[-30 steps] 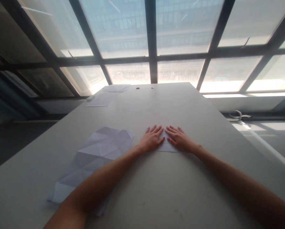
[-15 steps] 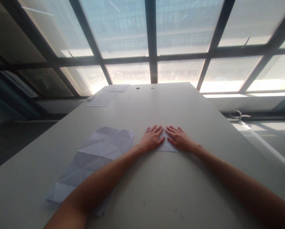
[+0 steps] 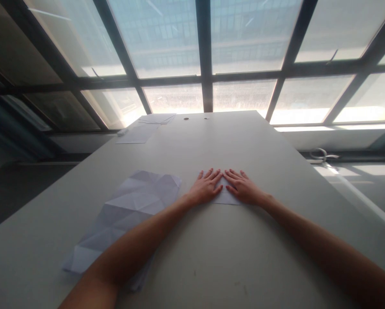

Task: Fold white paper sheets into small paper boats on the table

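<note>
Head view. The left hand [image 3: 207,187] and the right hand [image 3: 242,187] lie palm-down, fingers spread and flat, on a small folded sheet of white paper [image 3: 223,196] resting on the grey table [image 3: 211,257]. Neither hand grips; both press with open palms, the fingertips of the two hands almost meeting over the sheet's middle. The paper sits near the centre of the table, about midway between its left and right edges and well away from the far edge. Only a narrow strip of it shows between the hands, along with its near edge, which runs straight and parallel to the table's near side; the rest is covered, so its full outline cannot be told.

Just left of the left forearm lies a larger white sheet [image 3: 131,210], opened flat and crossed by a grid of diagonal and straight creases; its near corner passes under the forearm. At the far left corner of the table lie several plain flat sheets [image 3: 139,134]. Two small round holes [image 3: 186,118] mark the table close to its far edge. Behind the table rises a window wall with dark frames [image 3: 205,56].
</note>
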The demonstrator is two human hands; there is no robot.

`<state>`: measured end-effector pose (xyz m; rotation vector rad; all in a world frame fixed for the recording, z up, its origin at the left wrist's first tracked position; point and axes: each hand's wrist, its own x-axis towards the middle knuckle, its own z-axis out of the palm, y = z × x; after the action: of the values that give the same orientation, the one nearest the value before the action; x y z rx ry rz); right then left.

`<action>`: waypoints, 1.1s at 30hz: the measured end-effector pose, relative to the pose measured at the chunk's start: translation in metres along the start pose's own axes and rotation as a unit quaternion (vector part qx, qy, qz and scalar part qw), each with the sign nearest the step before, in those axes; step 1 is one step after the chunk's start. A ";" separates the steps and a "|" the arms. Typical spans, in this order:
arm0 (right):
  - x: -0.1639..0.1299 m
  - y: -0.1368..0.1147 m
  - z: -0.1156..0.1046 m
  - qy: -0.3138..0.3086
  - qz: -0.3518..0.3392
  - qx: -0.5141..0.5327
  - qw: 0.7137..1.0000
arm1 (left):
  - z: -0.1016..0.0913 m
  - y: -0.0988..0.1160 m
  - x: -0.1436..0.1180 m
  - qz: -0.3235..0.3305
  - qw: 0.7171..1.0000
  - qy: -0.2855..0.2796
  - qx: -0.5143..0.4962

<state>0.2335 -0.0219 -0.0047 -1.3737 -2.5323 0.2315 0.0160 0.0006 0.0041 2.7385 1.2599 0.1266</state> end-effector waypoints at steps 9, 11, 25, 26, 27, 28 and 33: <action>0.000 0.002 -0.001 0.013 -0.005 0.010 1.000 | -0.001 0.000 0.000 -0.002 1.000 0.016 -0.006; 0.001 0.004 -0.001 0.025 -0.010 0.012 1.000 | -0.002 0.001 0.000 -0.001 1.000 0.022 -0.004; 0.000 0.001 0.000 0.005 0.015 -0.024 1.000 | -0.003 0.001 -0.001 0.012 0.999 0.024 -0.022; 0.000 0.000 -0.001 0.003 0.020 -0.026 0.999 | -0.003 0.000 0.000 0.012 0.999 0.025 -0.023; 0.001 0.000 -0.001 0.003 0.024 -0.028 0.999 | -0.002 0.000 0.000 0.012 0.999 0.026 -0.024; 0.002 0.000 -0.002 0.006 0.026 -0.030 0.999 | -0.001 -0.001 0.000 0.012 0.999 0.026 -0.024; 0.004 0.005 -0.003 0.048 0.018 -0.029 0.998 | 0.001 -0.003 0.000 0.019 1.000 0.020 -0.011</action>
<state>0.2363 -0.0162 -0.0027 -1.4170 -2.4561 0.0972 0.0144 0.0026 0.0029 2.7555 1.2085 0.1987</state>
